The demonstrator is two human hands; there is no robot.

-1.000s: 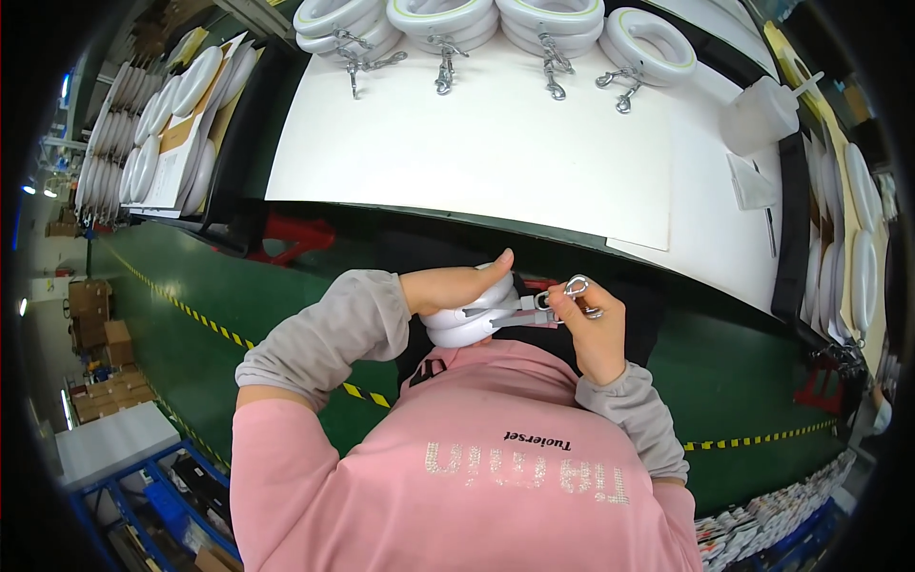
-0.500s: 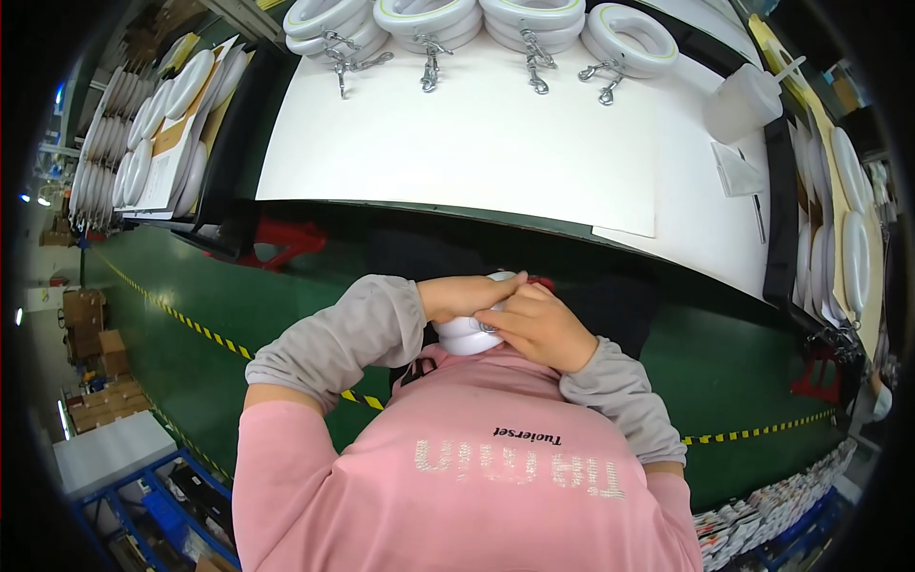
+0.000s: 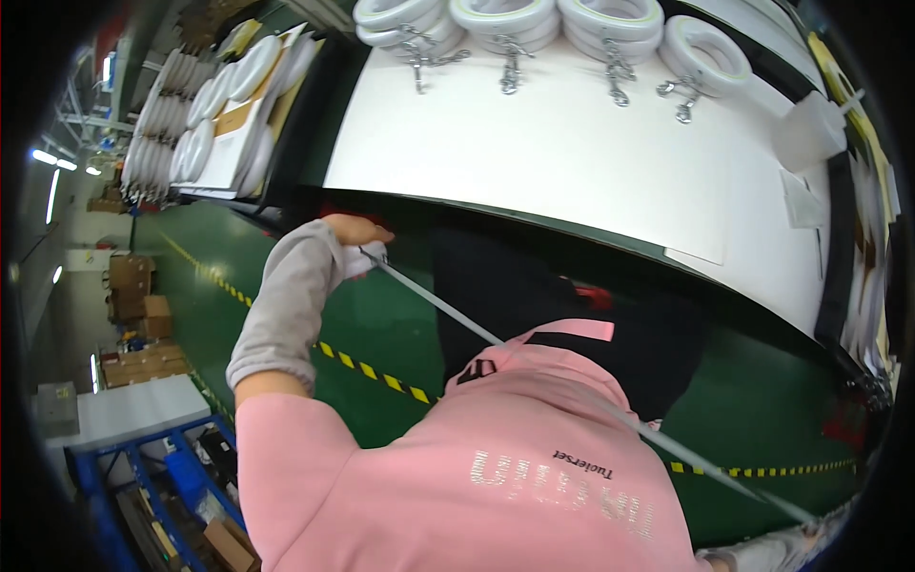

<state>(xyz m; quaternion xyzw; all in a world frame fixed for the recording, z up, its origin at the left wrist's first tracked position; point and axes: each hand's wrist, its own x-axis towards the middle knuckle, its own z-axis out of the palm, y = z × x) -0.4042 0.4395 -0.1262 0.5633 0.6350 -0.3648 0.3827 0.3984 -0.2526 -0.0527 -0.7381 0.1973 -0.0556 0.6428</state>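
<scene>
Left hand: from where I was watching, the left hand (image 3: 357, 232) was up near the front edge of the white worktable (image 3: 572, 172), fingers curled shut around one end of a long flat grey-white strap (image 3: 448, 307).

Right hand: barely in frame, just a grey cuff at the bottom-right rim, so I couldn't tell if it was gripping or loose.

Strap: it was pulled taut in a straight diagonal, running from the left hand down across the pink sweatshirt (image 3: 496, 477) toward the lower right corner.

Key relation: long axis went upper-left to lower-right, and the left hand was the only one clearly on it; the far end headed off toward the right hand's side.

Hard to see: the lower end faded out at the fisheye rim, and the middle got thin and blurry over the sweatshirt.

Around it: coiled white strap rolls with metal snap hooks (image 3: 610, 29) sat along the table's far edge, well apart from the hands.
</scene>
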